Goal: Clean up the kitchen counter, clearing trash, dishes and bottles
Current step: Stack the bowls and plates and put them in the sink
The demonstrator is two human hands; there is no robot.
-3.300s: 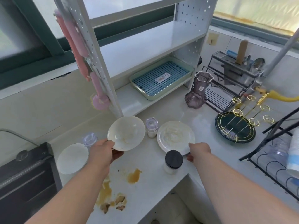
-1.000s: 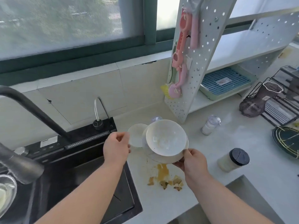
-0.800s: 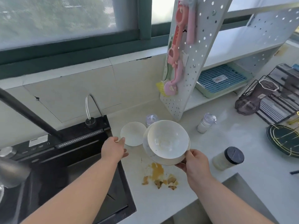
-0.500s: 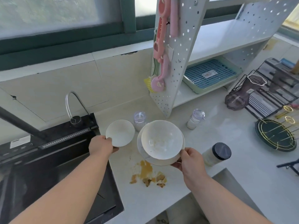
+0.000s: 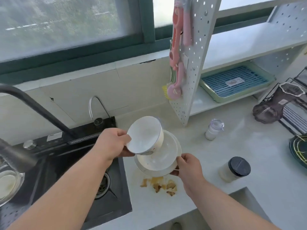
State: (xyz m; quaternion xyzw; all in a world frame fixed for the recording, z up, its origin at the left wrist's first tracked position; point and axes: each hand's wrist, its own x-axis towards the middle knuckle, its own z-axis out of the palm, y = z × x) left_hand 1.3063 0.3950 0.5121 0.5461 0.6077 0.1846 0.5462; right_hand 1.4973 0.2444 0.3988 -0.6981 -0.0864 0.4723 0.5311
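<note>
The left hand (image 5: 113,145) grips a small white bowl (image 5: 144,135) by its rim, fingers curled around the near edge, and holds it tilted with its opening facing the camera. The bowl hangs in the air just above and partly over a larger white bowl (image 5: 159,155), whose inside shows pale smears. That larger bowl sits on a white plate (image 5: 176,166), and the right hand (image 5: 189,170) pinches the stack at its right edge, thumb on top and fingers underneath, keeping it off the worktop (image 5: 249,156). Whether the small bowl touches the larger one cannot be told.

Directly below the stack, a brown spill (image 5: 159,184) with scattered crumbs lies on the worktop near its front edge. To the right stands a jar with a black lid (image 5: 235,169), and farther back a small clear shaker (image 5: 213,129), both well apart from the hands. Behind the small bowl the top of another clear container just peeks out.

To the left, the black sink (image 5: 83,176) is set into the worktop, with a dark faucet (image 5: 31,107) arching over it and a glass bowl (image 5: 8,185) at the far left edge. A white pegboard rack (image 5: 194,63) stands at the back, pink utensils (image 5: 177,52) hanging on its side and a green tray with a blue grid (image 5: 235,83) on its lower shelf. A smoky purple vase (image 5: 279,103) stands by a black wire rack at the right
</note>
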